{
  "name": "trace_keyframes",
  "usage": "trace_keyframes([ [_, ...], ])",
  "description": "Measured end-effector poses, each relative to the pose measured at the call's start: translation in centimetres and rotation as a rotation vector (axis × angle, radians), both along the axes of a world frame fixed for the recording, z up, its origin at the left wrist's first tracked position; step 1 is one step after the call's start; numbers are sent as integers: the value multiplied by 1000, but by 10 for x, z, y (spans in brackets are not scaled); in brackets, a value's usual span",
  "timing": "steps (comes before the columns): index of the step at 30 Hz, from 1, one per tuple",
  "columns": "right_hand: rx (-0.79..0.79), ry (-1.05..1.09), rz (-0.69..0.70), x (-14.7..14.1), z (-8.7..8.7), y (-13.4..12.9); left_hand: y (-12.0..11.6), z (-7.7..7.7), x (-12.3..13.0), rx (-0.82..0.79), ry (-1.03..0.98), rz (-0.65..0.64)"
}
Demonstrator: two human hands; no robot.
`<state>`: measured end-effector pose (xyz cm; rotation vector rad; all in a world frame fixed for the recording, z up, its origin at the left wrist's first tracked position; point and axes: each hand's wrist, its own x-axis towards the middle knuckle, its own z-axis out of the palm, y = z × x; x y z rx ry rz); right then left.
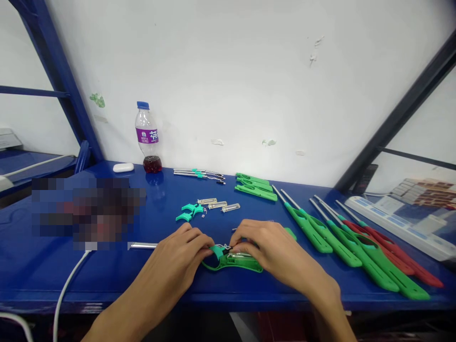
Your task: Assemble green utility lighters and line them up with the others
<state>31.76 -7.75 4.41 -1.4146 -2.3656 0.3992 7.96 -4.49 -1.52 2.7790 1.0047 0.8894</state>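
Observation:
An opened green lighter housing (245, 262) lies near the table's front edge, with a clear fuel tank and thin wires inside. My left hand (183, 254) is closed around its left part, by the teal trigger (217, 251); a metal tube (142, 245) sticks out to the left of that hand. My right hand (265, 242) has its thumb and forefinger pinched at a small black part (227, 250) with wires, above the housing. Behind the hands are loose teal triggers (192, 209) and several clear tanks (217, 204).
Metal tubes with wires (199, 175) and green half shells (254, 186) lie by the wall. Several green and red lighters (342, 242) fan out at right, beside a white power strip (399, 225). A bottle (147, 137) and white case (123, 167) stand back left; a cable (69, 285) crosses the edge.

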Motion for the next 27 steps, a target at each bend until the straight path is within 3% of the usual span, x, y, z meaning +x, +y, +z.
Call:
trace_keyframes([
  [19, -60, 85, 15, -1, 1, -1, 0, -3, 1, -59, 20, -4],
  [27, -65, -28, -34, -4, 0, -6, -2, 0, -2, -65, 81, -25],
])
